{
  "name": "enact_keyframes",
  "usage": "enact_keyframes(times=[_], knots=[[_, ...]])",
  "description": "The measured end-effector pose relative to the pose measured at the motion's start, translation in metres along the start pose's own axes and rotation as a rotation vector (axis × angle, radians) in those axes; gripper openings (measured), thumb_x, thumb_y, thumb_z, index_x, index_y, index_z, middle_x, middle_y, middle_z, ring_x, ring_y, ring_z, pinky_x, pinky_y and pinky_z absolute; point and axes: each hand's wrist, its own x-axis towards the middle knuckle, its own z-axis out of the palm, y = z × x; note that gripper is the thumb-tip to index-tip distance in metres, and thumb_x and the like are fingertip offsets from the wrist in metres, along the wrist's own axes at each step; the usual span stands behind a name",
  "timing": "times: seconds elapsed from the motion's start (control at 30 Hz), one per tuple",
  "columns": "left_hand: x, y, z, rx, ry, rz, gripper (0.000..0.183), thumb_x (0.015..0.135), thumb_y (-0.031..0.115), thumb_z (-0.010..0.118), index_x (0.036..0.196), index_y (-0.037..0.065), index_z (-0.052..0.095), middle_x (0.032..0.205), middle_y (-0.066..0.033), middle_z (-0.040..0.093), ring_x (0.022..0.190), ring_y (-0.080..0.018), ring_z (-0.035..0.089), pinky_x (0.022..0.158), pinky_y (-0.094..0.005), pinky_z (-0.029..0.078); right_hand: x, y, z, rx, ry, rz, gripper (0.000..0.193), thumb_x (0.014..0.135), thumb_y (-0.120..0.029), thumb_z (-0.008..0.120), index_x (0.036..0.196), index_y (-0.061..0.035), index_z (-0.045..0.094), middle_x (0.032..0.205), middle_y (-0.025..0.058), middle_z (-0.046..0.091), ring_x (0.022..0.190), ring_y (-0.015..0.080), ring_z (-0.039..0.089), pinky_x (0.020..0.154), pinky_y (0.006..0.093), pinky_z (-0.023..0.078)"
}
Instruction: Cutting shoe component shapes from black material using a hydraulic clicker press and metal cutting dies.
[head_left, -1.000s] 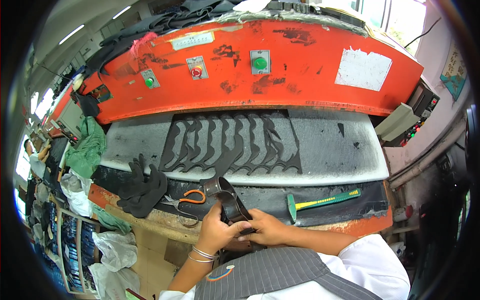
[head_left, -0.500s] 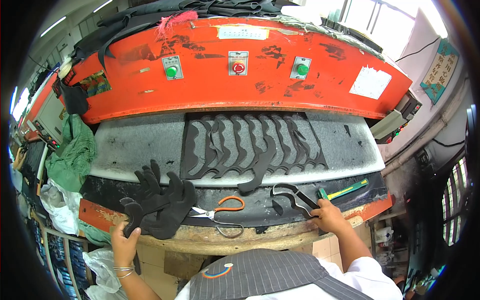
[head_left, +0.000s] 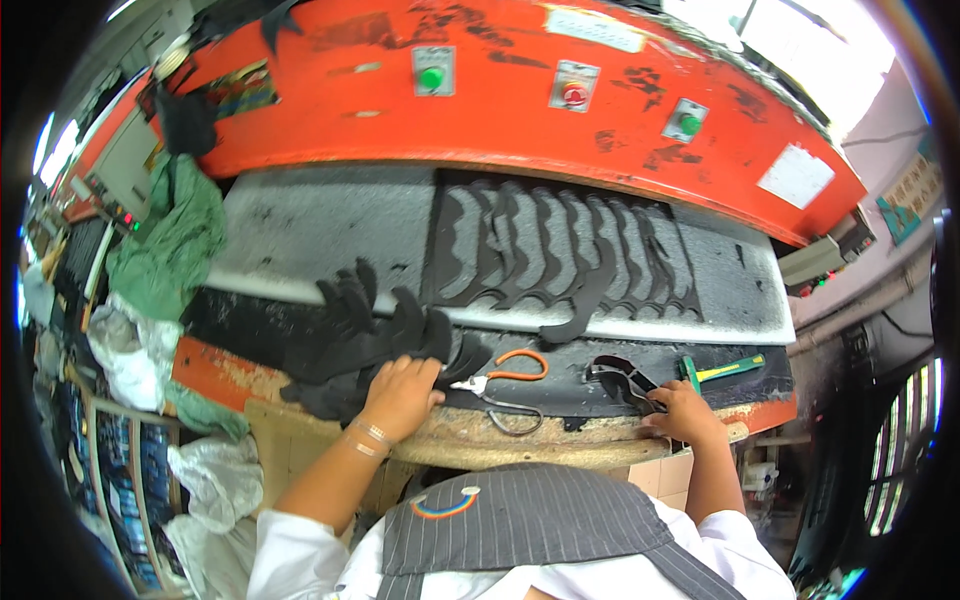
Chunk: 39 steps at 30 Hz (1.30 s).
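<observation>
Metal die [head_left: 640,385] in right hand [head_left: 685,412], near bench [head_left: 590,453] front edge

Right grip curls closed on the die's near end; a steady hold, clear of the rims, should serve. Thin dark strip, bent looplike. Left hand [head_left: 402,395] on matte black curved pieces [head_left: 340,350]; its grip can't be told. Between: orange-handled scissors [head_left: 512,376]. Toward right corner: green hammer [head_left: 732,369].

matt black pieces [head_left: 350,352], rough wooden edge [head_left: 480,453]
</observation>
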Motion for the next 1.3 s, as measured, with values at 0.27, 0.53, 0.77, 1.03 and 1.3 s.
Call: enact_keyframes(times=[0.27,0.53,0.77,1.03,1.3], knots=[[-0.026,-0.072,0.000,0.388,0.175,-0.269,0.116,0.063,0.059,0.078,0.154,0.015,0.021,0.156,-0.0324,0.011,0.146,-0.0468,0.008,0.110,-0.0667,0.010,0.008,-0.023,-0.014,0.013,-0.020,0.002,0.046,0.074,-0.027,0.079,0.114,-0.0061,0.068,0.114,0.0154,0.064,0.113,0.0335,0.056,0.096,0.0410,0.045],[-0.020,-0.115,-0.019,0.188,0.094,-0.776,0.101,0.073,0.051,0.073,0.152,0.015,0.023,0.156,-0.0240,0.022,0.141,-0.0463,0.025,0.105,-0.0648,0.032,0.015,-0.016,-0.023,0.019,-0.062,-0.030,0.052,0.076,-0.030,0.079,0.119,-0.0053,0.064,0.118,0.0180,0.063,0.116,0.0359,0.055,0.097,0.0417,0.045],[0.035,-0.092,-0.062,0.127,0.475,-0.246,0.100,0.079,0.047,0.073,0.150,-0.001,0.023,0.151,-0.0278,0.029,0.143,-0.0394,0.023,0.114,-0.0500,0.024,0.090,0.038,-0.069,0.372,0.249,-0.047,0.074,0.079,-0.034,0.078,0.140,-0.0090,0.045,0.117,0.0220,0.063,0.110,0.0341,0.061,0.092,0.0418,0.049],[0.255,-0.071,-0.010,-0.598,0.484,-0.419,0.082,0.081,0.044,0.071,0.131,-0.016,0.046,0.127,-0.0361,0.054,0.121,-0.0433,0.055,0.102,-0.0413,0.043,0.268,0.112,-0.094,0.319,0.367,0.635,0.087,0.082,-0.060,0.064,0.135,0.0063,0.047,0.134,0.0278,0.053,0.126,0.0383,0.051,0.105,0.0412,0.041],[0.326,-0.109,-0.023,-0.572,0.419,-0.502,0.064,0.082,0.046,0.065,0.101,-0.015,0.066,0.105,-0.0371,0.063,0.105,-0.0460,0.062,0.090,-0.0464,0.046,0.347,0.127,-0.121,0.320,0.469,0.586,0.069,0.087,-0.052,0.062,0.123,0.0066,0.057,0.128,0.0256,0.059,0.119,0.0380,0.057,0.101,0.0441,0.045]])
